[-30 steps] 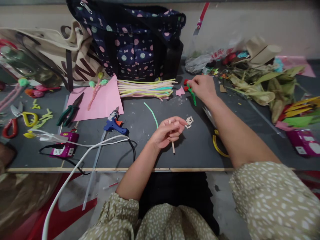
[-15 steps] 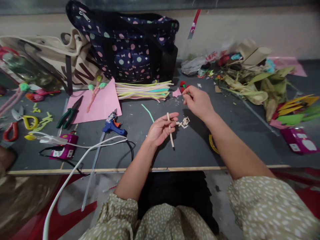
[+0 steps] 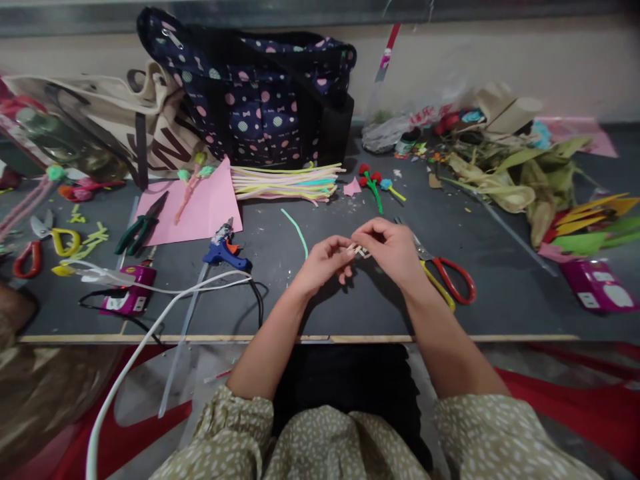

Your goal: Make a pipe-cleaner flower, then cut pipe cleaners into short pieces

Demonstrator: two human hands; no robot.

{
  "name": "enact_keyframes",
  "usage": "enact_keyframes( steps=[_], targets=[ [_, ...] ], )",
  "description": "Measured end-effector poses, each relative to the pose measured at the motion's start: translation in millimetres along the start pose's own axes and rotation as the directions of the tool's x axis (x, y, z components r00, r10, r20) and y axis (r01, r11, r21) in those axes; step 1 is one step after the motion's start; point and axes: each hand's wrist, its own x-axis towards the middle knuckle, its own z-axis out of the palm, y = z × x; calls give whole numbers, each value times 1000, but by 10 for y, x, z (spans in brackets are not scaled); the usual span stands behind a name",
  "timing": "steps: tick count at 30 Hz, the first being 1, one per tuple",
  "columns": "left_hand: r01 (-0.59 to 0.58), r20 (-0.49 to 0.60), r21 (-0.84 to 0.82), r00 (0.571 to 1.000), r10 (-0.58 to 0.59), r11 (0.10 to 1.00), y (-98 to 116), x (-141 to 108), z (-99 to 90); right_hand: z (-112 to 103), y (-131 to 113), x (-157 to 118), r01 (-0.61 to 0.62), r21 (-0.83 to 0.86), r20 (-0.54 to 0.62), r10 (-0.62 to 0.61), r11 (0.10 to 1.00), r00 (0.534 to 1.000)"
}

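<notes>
Meeting mid-tabletop, the person's left hand and right hand bend their fingers nearly closed, fingertips close together. Small pale pieces show between them, too hidden to count; whether either hand grips one, I cannot tell. From the hands: one red-topped green stem at 12 o'clock, one blue-topped yellow stem at 1, one pair of scissors at 3, one glue gun at 9.

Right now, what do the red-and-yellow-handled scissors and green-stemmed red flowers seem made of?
Scissors: blades probably metal, from their grey sheen; handles likely smooth plastic, being brightly coloured. Red flowers: apparently matt, fuzzy chenille wire, judging by soft edges.
</notes>
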Motion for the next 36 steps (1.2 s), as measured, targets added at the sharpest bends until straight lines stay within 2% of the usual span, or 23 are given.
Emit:
enact_keyframes(
  steps=[2, 3, 4, 6, 7, 8, 9, 11, 13, 15, 18, 20, 21, 23, 24, 25, 27, 28, 30, 33, 36],
  targets=[
    [-80, -119, 209, 987, 107, 975, 6, -12, -14, -46, 20, -71, -26, 33, -42, 27, 999, 999],
    [-128, -182, 334, 963, 197, 934, 16, -17, -30, -91, 46, -123, -37, 35, -72, 39, 999, 997],
    [-175, -241, 468, 918, 315, 866, 28, -20, -49, -152, 87, -191, -49, 11, -114, 49, 999, 992],
    [-210, -305, 701, 775, 553, 682, 53, -20, -94, -321, 230, -377, -102, -142, -262, 62, 985, 963],
    [-196, -312, 779, 704, 638, 596, 61, -17, -115, -419, 328, -490, -161, -283, -321, 64, 946, 945],
    [-174, -308, 828, 655, 690, 534, 64, -13, -132, -517, 438, -609, -228, -432, -352, 70, 873, 933],
    [-156, -300, 854, 632, 715, 497, 61, -9, -144, -606, 552, -726, -292, -545, -364, 91, 786, 927],
    [-152, -272, 871, 642, 717, 467, 41, 1, -150, -737, 754, -925, -329, -671, -298, 165, 665, 940],
    [-172, -230, 873, 679, 697, 456, 14, 7, -137, -795, 884, -1040, -280, -739, -210, 185, 612, 960],
    [-187, -200, 875, 701, 685, 447, -8, 9, -119, -798, 942, -1064, -261, -758, -187, 185, 597, 965],
    [-192, -199, 870, 707, 679, 454, -27, 16, -102, -771, 959, -1001, -333, -705, -263, 205, 626, 943],
    [-202, -225, 846, 704, 674, 494, -37, 25, -102, -756, 944, -966, -417, -555, -347, 256, 720, 902],
    [-213, -238, 828, 704, 669, 519, -41, 31, -104, -746, 920, -965, -458, -413, -392, 300, 787, 870],
    [-234, -252, 796, 710, 657, 558, -50, 39, -108, -709, 826, -1003, -472, -10, -421, 425, 881, 801],
    [-238, -251, 789, 716, 652, 566, -53, 40, -110, -677, 752, -1041, -441, 205, -397, 486, 874, 779],
    [-237, -247, 790, 722, 647, 566, -54, 40, -110, -633, 663, -1090, -400, 374, -331, 523, 837, 785],
    [-222, -240, 802, 731, 639, 554, -51, 34, -108, -513, 464, -1210, -324, 588, -174, 507, 741, 844],
    [-213, -236, 811, 733, 637, 545, -48, 28, -105, -441, 366, -1275, -326, 645, -71, 479, 692, 875],
    [-199, -235, 827, 727, 645, 525, -38, 15, -99, -289, 204, -1396, -400, 667, 79, 474, 628, 877],
    [-188, -230, 853, 701, 675, 487, -23, -7, -82, -119, 68, -1518, -464, 646, 188, 463, 606, 866],
    [-205, -179, 883, 684, 707, 423, -6, -29, -50, -96, -3, -1545, -492, 578, 267, 419, 652, 868]
  ],
)
